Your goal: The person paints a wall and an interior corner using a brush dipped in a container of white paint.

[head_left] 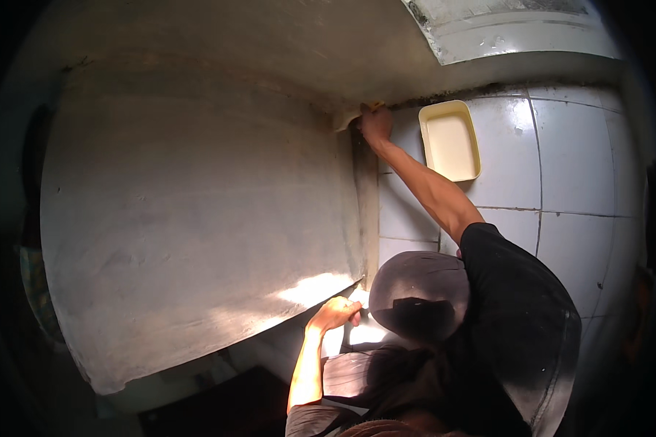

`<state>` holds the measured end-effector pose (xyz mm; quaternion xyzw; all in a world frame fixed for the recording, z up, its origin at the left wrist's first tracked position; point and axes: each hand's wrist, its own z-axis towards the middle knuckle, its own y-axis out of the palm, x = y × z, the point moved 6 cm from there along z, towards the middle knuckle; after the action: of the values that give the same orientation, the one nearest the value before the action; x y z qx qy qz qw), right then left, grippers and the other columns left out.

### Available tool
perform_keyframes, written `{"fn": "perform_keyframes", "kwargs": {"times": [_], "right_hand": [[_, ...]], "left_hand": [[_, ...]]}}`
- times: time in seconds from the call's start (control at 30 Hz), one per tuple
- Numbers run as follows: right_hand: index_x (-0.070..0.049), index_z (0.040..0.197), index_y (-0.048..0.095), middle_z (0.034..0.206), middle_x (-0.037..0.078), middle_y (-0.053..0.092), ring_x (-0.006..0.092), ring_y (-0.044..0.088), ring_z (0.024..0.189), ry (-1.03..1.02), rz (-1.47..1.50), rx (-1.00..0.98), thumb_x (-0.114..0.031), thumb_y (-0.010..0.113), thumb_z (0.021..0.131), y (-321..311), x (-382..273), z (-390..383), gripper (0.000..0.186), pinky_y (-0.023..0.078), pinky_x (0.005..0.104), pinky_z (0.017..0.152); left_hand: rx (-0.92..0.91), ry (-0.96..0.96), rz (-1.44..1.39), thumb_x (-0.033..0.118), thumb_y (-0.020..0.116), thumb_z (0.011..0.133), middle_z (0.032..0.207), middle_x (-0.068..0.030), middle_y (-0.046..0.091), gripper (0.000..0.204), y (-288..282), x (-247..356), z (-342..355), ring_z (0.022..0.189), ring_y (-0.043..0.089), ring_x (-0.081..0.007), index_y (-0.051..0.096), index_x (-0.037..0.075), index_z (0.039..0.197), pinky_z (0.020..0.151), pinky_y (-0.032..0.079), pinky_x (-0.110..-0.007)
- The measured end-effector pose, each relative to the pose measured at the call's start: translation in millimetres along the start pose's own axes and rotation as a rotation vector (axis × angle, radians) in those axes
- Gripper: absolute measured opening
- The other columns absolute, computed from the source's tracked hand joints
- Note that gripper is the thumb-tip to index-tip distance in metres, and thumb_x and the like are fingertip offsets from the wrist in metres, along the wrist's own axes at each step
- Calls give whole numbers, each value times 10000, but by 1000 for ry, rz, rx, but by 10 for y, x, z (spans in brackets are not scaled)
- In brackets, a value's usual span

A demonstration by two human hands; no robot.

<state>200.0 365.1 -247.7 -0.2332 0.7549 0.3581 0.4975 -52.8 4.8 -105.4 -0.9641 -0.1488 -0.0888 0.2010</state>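
My right hand (pixel 374 125) is stretched forward along the upper right corner of a grey plastered surface (pixel 197 175), closed on a small pale tool with a yellow part (pixel 378 105), possibly a brush. Just right of that hand sits a cream rectangular tray (pixel 448 138) with pale, smooth contents or bottom. Lower down, my left hand (pixel 337 313) has curled fingers at the sunlit front edge of the grey surface; glare hides whether anything is in them.
White tiles (pixel 572 153) lie to the right, meeting a wall with a dark, stained base. A pale ledge (pixel 510 36) is at the upper right. My bent knee (pixel 419 273) is beside the surface's front corner. Patterned fabric (pixel 38 284) shows at the far left.
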Motion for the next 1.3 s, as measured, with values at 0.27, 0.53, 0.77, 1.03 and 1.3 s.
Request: {"fn": "perform_keyframes", "kwargs": {"times": [0.27,0.53,0.77,1.03,1.3], "right_hand": [[43,1028,650,891,290,694,450,687,856,-428,-436,-113,-276,625,871,523,-1044,-355,357,540,495,743],[50,861,634,659,107,645,192,612,497,33,531,-242,-153,638,918,488,-1696,-319,211,473,321,470],[55,984,658,783,191,705,286,712,663,-23,-186,58,-263,663,893,-121,4,-11,330,542,424,641],[56,986,667,960,287,692,437,693,886,-142,-377,-110,-256,654,855,278,-239,-274,339,530,484,819],[-19,892,648,672,38,643,96,593,535,-76,356,-223,-190,683,939,-205,-1176,-480,181,455,259,457]], "left_hand": [[1,-23,-125,501,476,1023,735,-92,723,606,194,-554,110,790,670,-254,734,38,731,835,502,-364],[63,-5,43,468,512,1040,741,-62,707,525,9,-40,-195,680,608,-144,731,44,821,716,494,-305],[192,154,186,346,589,997,882,-148,722,347,-172,866,-878,828,687,-307,717,25,977,764,511,-386],[294,63,44,310,623,953,1034,-142,714,299,-221,979,-1161,1032,675,-325,690,23,1000,898,512,-386],[718,661,511,174,791,826,950,-79,726,181,-380,980,-1280,914,699,-312,733,78,967,788,569,-412]]}}
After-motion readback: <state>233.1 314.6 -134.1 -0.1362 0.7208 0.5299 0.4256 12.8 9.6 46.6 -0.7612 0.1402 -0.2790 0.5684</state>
